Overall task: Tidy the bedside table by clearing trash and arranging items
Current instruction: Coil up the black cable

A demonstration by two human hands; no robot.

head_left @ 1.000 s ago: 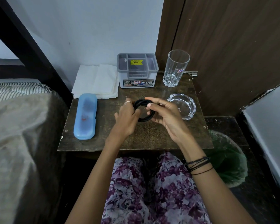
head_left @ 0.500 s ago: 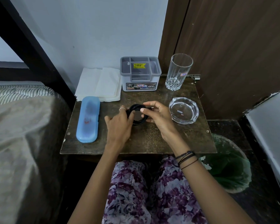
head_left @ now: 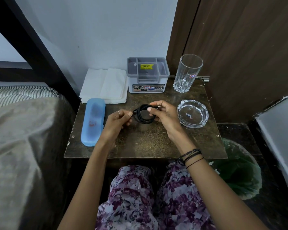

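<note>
Both hands hold the coiled cable [head_left: 144,114] above the desk [head_left: 156,141]: left hand [head_left: 117,121] pinches its edge; right hand [head_left: 165,113] grips the loops, likely so they stay bundled

A bed [head_left: 20,138] with a striped pillow [head_left: 22,93] lies at nine o'clock, a black post [head_left: 32,42] slanting above it. A wooden door [head_left: 239,52] stands at one o'clock, against a pale wall [head_left: 98,30] at twelve.

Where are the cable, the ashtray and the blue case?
cable [head_left: 144,120]: head view, lower strands of the coil.
ashtray [head_left: 204,116]: head view, right rim.
blue case [head_left: 92,122]: head view, middle of the lid.
</note>
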